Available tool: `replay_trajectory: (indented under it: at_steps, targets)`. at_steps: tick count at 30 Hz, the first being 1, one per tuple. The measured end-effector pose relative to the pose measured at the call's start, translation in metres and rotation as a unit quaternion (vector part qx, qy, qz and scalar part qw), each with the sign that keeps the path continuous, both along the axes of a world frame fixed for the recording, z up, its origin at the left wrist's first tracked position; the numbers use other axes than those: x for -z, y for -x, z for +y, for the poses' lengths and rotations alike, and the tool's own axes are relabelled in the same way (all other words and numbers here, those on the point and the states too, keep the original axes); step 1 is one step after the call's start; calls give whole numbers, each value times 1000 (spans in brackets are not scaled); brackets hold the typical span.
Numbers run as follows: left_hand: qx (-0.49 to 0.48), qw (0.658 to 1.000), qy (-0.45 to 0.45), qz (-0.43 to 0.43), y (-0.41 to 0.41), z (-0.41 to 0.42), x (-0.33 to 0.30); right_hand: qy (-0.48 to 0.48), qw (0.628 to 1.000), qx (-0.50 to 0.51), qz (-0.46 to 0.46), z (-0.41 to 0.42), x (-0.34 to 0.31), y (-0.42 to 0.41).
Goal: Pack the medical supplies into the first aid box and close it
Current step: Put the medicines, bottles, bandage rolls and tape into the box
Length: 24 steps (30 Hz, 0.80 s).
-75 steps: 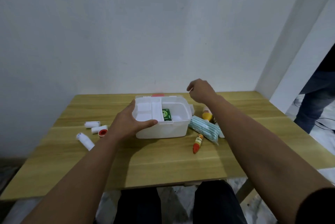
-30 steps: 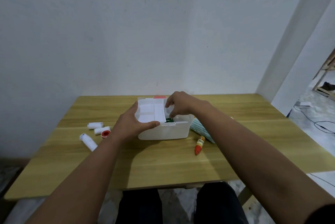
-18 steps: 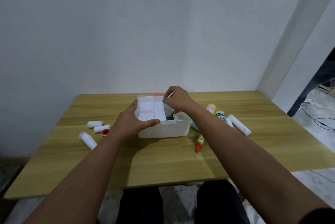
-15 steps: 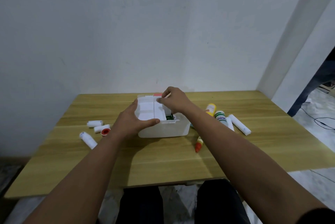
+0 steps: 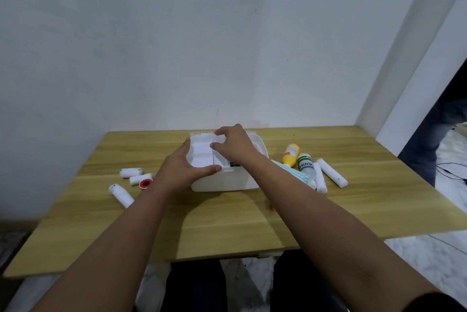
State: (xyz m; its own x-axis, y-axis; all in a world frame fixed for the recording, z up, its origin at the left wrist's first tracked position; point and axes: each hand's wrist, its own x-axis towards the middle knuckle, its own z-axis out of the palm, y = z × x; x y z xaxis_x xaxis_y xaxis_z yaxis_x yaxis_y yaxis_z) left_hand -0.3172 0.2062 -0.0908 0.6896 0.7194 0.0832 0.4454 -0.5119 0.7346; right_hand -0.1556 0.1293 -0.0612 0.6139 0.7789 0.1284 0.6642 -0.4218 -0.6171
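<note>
Two hands: both on the box, centre of frame.
Box: white plastic first aid box [image 5: 227,180], rounded corners, smooth matte walls, lid off or open; sits mid-table on the wooden table [image 5: 227,226].
Left hand: left hand [image 5: 180,172] wrapped around the box's left wall, thumb along the front rim, fingers spread wide; bracing it.
Right hand: right hand [image 5: 233,145] over the top, fingertips pinched narrow on the white insert tray [image 5: 202,154]; can't tell if it grips the tray or a small item.
Inside: green packet [image 5: 233,164] partly visible under the right wrist.
Left of box: three white gauze rolls [image 5: 137,178], soft cylinders, plus a red-capped roll [image 5: 145,183].
Right of box: yellow bottle [image 5: 290,155], white bottle [image 5: 305,166] with green print, more white rolls [image 5: 331,172], a striped teal mask pack [image 5: 295,172]; all lying flat. An orange tip [image 5: 271,208] shows by the right forearm.
Progress (judgement): early; most supplies outside the box.
Risk 1: tray seated crooked, so the lid won't close; cause, pressing one end only.
Risk 2: right forearm sweeps the mask pack or bottles; round bottles and rolls would roll toward the table edge.
Risk 3: light box slides on smooth wood if the left hand lets go.
</note>
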Motion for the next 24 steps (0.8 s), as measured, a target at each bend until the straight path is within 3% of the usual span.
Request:
replay_trajectory:
  at_steps: [9, 15, 19, 22, 24]
  targets:
    - [0, 1000, 8, 5, 2, 0, -2, -13, 1000, -14, -12, -19, -22, -9]
    - [-1, 1000, 0, 28, 2, 4, -5, -25, 996, 65, -52, -70, -49, -54]
    - [2, 999, -6, 41, 4, 9, -5, 154, 982, 60, -90, -102, -49, -76]
    - [-1, 999, -6, 41, 5, 7, -6, 302, 949, 39, -84, -113, -35, -75]
    - [-4, 999, -8, 37, 5, 5, -7, 351, 928, 31, -119, -114, -25, -68]
